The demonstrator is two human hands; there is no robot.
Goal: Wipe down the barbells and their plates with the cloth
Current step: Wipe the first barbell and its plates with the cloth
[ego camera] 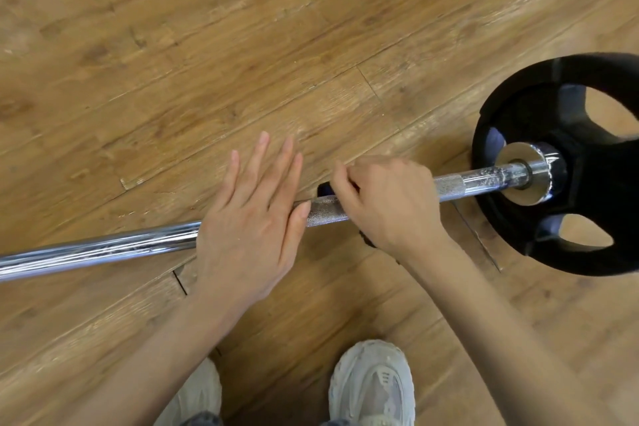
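Barbell on the floor, both hands at its shaft

Barbell [138, 245] lies across the wooden floor [173, 45], running from the lower left up to the right, where a black plate [587, 204] with cut-out holes sits on its sleeve behind a chrome collar [529, 173]. Its shaft is smooth and shiny at the left and knurled in the part between the two hands.

Left hand [249, 228] lies flat over the shaft, palm down, fingers straight and held close together, pointing away from the person; its grip is fully open and holds nothing. Right hand [383, 201] is just beside it on the plate side, fingers curled down round the shaft. A dark cloth [325, 188] peeps out from under this hand, a scrap above the bar by the fingertips and another below by the wrist, so the grip is closed on the cloth wrapped at the shaft; most of the cloth is hidden.

Two pale shoes [373, 387] stand on the floor at the bottom edge, near the bar
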